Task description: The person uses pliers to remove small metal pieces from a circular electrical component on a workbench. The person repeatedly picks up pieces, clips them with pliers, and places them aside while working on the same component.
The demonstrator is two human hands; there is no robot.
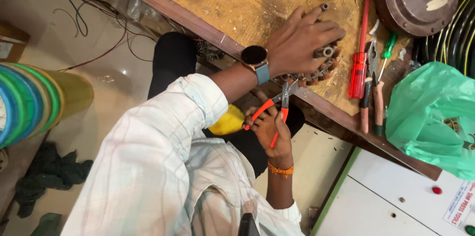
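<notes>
Sleeve: pale checked shirt sleeve (pixel 148 166), nearest the camera, filling the near left of the view.
Right hand (pixel 269 129): near the bench edge, fingers closed round the orange handles of the cutters; orange bead band at the wrist.
Cutters (pixel 277 105): small orange-handled side cutters, metal nose up against the near edge of the wound core.
Left hand (pixel 302 43): laid flat with fingers spread over the wound core, pressing it to the bench; grey-strapped round watch (pixel 255 58) on the wrist.
Wound core (pixel 324 65): ring of copper-brown coils with a metal shaft end showing between the fingers; lies on the wooden bench just inside its near edge, mostly hidden by the left hand.
Bench (pixel 247 13): worn wooden top, dark edge strip running diagonally.
Red screwdriver (pixel 358 63): just right of the core, lying far-to-near.
Pliers (pixel 373 92): beside the screwdriver, brown and green handles.
Green bag (pixel 430 117): crumpled plastic, right side.
Round metal housing (pixel 410 3): dark, far right corner.
Tape rolls (pixel 29 97): green and blue stack, left, on the floor side.
</notes>
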